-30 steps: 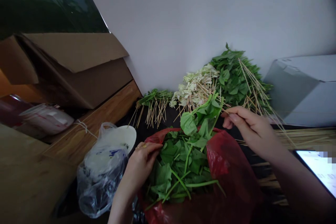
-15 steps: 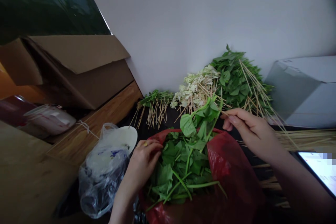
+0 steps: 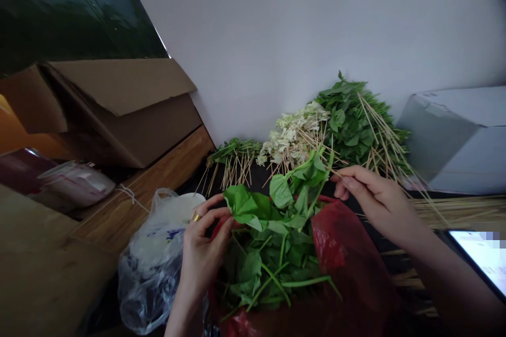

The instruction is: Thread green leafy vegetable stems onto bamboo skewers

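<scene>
Loose leafy greens point(image 3: 272, 258) with long stems fill a red plastic bag point(image 3: 348, 253) in front of me. At the bag's left rim my left hand point(image 3: 207, 237) pinches a broad green leaf point(image 3: 249, 205), raised above the pile. On the right, my right hand point(image 3: 369, 195) is closed on a thin wooden skewer, held by its end between thumb and fingers. Several green leaves point(image 3: 302, 179) are threaded on that skewer, over the bag's far side. Most of the skewer is hidden by leaves and fingers.
Along the wall lie skewered greens point(image 3: 351, 121), skewered pale cabbage point(image 3: 296, 131) and a smaller skewered bunch point(image 3: 237, 152). A clear plastic bag point(image 3: 150, 258) and a cardboard box point(image 3: 122, 110) are left. Right are a white box point(image 3: 454, 137), bare skewers point(image 3: 462, 210) and a lit phone point(image 3: 480, 253).
My left hand has come up out of the pile, slightly to the left, with a leaf pinched in its fingers. My right hand and its skewer have stayed nearly still.
</scene>
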Tool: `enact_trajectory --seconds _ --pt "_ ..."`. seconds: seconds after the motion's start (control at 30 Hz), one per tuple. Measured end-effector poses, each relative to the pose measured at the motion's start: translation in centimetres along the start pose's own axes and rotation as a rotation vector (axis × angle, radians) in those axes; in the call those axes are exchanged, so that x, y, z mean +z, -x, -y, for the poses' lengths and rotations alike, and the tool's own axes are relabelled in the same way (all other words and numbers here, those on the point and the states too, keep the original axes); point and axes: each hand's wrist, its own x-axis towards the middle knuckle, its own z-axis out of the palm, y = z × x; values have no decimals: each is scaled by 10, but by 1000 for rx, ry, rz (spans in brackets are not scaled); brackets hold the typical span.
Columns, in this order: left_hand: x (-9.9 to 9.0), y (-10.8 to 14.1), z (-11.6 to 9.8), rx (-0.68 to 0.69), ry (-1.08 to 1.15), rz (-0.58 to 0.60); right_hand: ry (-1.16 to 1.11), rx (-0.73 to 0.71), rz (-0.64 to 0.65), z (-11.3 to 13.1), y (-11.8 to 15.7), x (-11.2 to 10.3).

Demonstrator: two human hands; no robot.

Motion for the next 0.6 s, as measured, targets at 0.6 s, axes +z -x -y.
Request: enact_trajectory --seconds 0.6 --pt "20 4 -15 -505 1034 51 12 -13 33 -3 1 2"
